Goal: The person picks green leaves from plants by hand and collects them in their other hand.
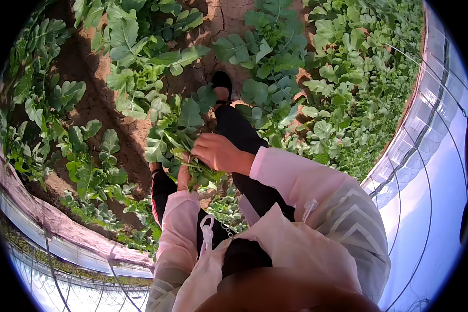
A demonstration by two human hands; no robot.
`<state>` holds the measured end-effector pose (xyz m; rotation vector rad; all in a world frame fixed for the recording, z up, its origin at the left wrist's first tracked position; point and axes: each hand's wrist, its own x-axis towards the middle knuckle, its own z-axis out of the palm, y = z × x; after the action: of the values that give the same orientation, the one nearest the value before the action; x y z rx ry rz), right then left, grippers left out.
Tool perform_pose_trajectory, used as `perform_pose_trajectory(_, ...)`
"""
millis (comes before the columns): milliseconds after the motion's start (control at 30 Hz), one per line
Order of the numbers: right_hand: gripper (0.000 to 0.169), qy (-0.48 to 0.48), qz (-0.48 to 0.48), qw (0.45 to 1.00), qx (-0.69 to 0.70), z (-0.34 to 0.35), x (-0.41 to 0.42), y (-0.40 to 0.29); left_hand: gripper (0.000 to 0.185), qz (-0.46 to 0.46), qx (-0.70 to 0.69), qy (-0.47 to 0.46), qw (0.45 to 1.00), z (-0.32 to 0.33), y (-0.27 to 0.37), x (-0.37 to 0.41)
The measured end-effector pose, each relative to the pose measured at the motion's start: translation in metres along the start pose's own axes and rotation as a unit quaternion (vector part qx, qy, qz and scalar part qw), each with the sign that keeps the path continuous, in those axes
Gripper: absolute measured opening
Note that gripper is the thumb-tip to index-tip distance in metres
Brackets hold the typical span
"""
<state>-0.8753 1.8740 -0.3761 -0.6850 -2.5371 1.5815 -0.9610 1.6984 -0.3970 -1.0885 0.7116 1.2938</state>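
In front of my body, both hands meet around a bunch of leafy greens. My right hand has its fingers curled over the bunch from the right, knuckles up. On the other side my left hand grips it from below, its fingers partly hidden by leaves and by the right hand. Leaves and stems stick out at the upper left and below the hands. Broad green leaves of a growing plant stand just beyond and overlap the bunch, so where one ends is hard to tell.
Rows of leafy plants grow on both sides in dry, cracked soil. A dense bed of greens lies at right. My black shoe is planted between plants. Clear plastic sheeting with thin hoops curves along the right edge.
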Motion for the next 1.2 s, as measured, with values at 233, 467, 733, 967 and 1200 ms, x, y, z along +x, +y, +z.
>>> perform_pose_trajectory(233,0.022,0.023,0.288,0.79,0.541,-0.083,0.0,0.059,0.024,-0.079,0.19,0.028,0.978,0.103,0.034,0.044)
perform_pose_trajectory(467,0.023,0.373,0.511,0.699,0.334,-0.037,0.008,0.236,0.021,-0.084,0.336,0.091,0.934,0.092,0.093,0.112)
perform_pose_trajectory(733,0.046,0.579,0.56,0.592,0.013,0.015,0.028,0.329,0.026,-0.164,0.402,0.091,0.896,0.105,0.098,0.104)
perform_pose_trajectory(967,0.036,0.614,0.572,0.519,-0.16,0.015,0.049,0.328,0.024,-0.176,0.407,0.105,0.89,0.114,0.104,0.099)
perform_pose_trajectory(1200,0.028,0.621,0.586,0.469,-0.227,0.016,0.045,0.318,0.023,-0.19,0.404,0.093,0.89,0.103,0.097,0.111)
